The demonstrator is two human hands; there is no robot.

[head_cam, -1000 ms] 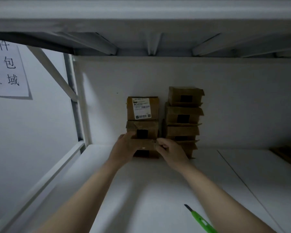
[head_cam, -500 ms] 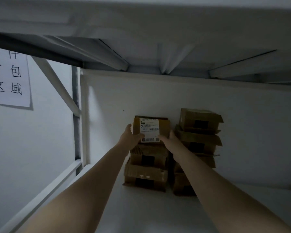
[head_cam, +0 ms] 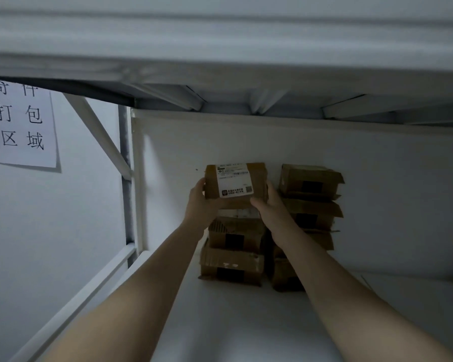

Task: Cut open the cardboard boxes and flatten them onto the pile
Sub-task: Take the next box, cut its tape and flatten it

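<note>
Dimly, labelled box (head_cam: pixel 236 181) over stacked boxes (head_cam: pixel 230 267) on white shelf (head_cam: pixel 246 322), wall sign (head_cam: pixel 24 124).

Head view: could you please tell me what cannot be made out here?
Head view only:
Print on the labelled box: too small, blurred.
Fingers of the left hand and right hand: behind that box.
Lower boxes of the right stack: hidden by the right forearm.
Top row of the wall sign: cut by the shelf beam.

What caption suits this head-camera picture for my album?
The left hand and right hand grip the labelled box at the top of the left cardboard stack on a white shelf.
</note>
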